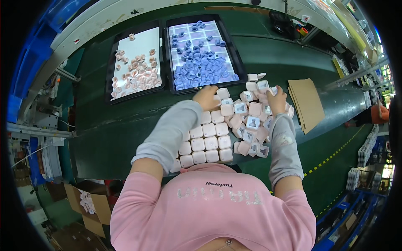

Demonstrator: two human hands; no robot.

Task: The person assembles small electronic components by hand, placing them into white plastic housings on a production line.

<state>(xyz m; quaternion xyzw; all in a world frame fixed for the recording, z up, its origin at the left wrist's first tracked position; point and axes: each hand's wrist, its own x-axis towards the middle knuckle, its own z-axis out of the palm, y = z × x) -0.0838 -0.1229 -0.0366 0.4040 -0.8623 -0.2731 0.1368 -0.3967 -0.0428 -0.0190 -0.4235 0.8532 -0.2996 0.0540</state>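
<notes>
My right hand (276, 102) is closed on a small pale-pink square case (274, 90), at the far right of a loose heap of similar cases (255, 109). Some cases in the heap lie open and show a grey inner face. My left hand (205, 98) is curled at the near edge of the black tray of blue pieces, beside a pink case (223, 93); what its fingers hold, if anything, is hidden. In front of my body, closed pink cases (211, 143) stand in tight rows, partly behind my left forearm.
A black tray (239, 67) holds many small blue ring-like pieces (199, 69). Left of it, another black tray (109, 79) holds pinkish curled pieces (140, 74). Flat cardboard sheets (306, 104) lie at the right. A cardboard box (100, 205) stands below at the left.
</notes>
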